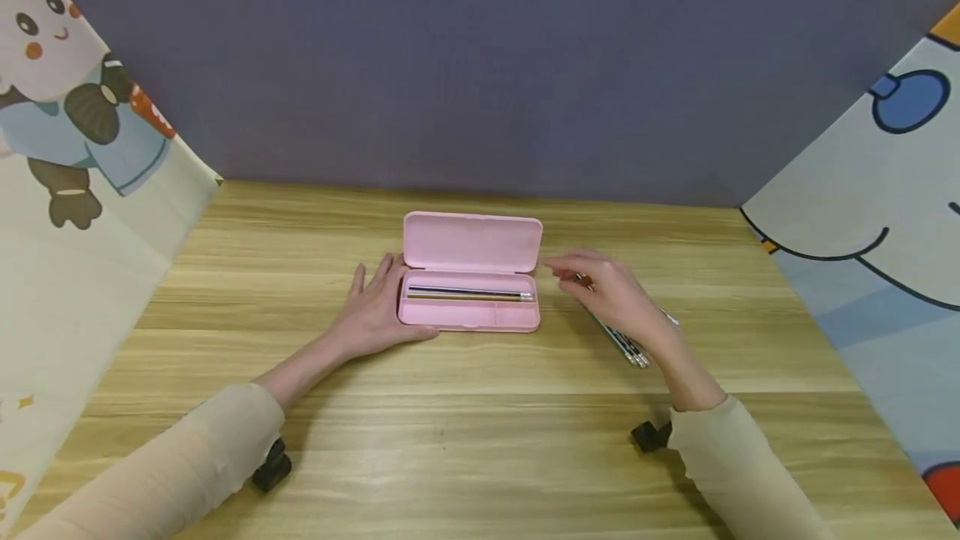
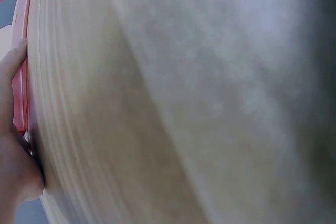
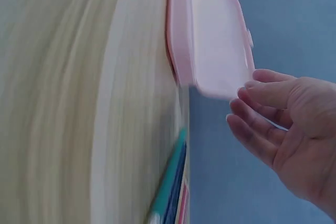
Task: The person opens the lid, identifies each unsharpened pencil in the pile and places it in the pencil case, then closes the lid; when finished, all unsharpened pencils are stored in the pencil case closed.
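A pink pencil case (image 1: 450,316) lies with its lid (image 1: 472,242) raised; pencils (image 1: 468,294) lie in its back compartment. My left hand (image 1: 372,312) rests around the case's left end, thumb along the front edge; the left wrist view shows the thumb of that hand (image 2: 13,156) against the pink side (image 2: 21,90). To the right of the case my right hand (image 1: 611,294) hovers with bent, relaxed fingers and nothing seen in them. In the right wrist view, the fingertips of this hand (image 3: 304,129) are near the lid's corner (image 3: 223,40).
Several loose pencils (image 1: 624,344) lie on the wooden table (image 1: 465,423) beneath and beside my right hand, with dark green and black barrels. A grey-blue panel (image 1: 480,65) stands behind the table, and printed panels (image 1: 885,215) stand at both sides.
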`<state>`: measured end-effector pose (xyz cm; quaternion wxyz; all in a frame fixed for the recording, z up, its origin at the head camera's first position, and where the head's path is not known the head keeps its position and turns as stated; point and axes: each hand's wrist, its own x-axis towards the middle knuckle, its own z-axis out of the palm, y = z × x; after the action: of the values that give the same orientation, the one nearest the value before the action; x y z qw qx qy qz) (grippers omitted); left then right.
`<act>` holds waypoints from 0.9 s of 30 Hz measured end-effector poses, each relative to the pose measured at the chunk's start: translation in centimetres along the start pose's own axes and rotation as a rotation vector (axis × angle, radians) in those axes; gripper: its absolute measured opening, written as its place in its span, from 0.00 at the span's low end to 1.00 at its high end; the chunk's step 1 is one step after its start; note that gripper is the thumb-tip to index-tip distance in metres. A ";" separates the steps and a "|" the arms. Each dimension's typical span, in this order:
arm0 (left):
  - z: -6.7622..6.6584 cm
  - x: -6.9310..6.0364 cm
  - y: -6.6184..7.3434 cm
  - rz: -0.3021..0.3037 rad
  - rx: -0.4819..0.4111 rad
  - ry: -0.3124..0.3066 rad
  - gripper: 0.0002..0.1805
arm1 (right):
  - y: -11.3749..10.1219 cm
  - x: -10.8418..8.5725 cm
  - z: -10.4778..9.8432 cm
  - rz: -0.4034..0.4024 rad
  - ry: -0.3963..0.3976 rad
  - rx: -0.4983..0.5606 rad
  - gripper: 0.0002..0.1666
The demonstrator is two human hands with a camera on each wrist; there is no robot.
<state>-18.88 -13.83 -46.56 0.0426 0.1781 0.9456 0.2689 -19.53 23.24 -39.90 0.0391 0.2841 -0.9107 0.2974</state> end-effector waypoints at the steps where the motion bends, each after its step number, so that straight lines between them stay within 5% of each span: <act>1: 0.0 0.0 0.0 0.000 0.001 -0.002 0.57 | 0.6 -0.5 -0.4 0.028 0.006 0.013 0.23; 9: 0.4 0.3 0.1 0.008 0.001 0.002 0.57 | 3.8 -3.5 -2.4 0.181 0.042 0.027 0.29; 27: 0.1 0.4 -0.3 0.011 0.002 -0.010 0.59 | 5.5 -4.3 -2.5 0.215 -0.092 0.075 0.42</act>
<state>-19.33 -13.83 -46.82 0.0456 0.1847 0.9446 0.2673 -19.17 30.39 -41.69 -0.0455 0.1996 -0.9249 0.3203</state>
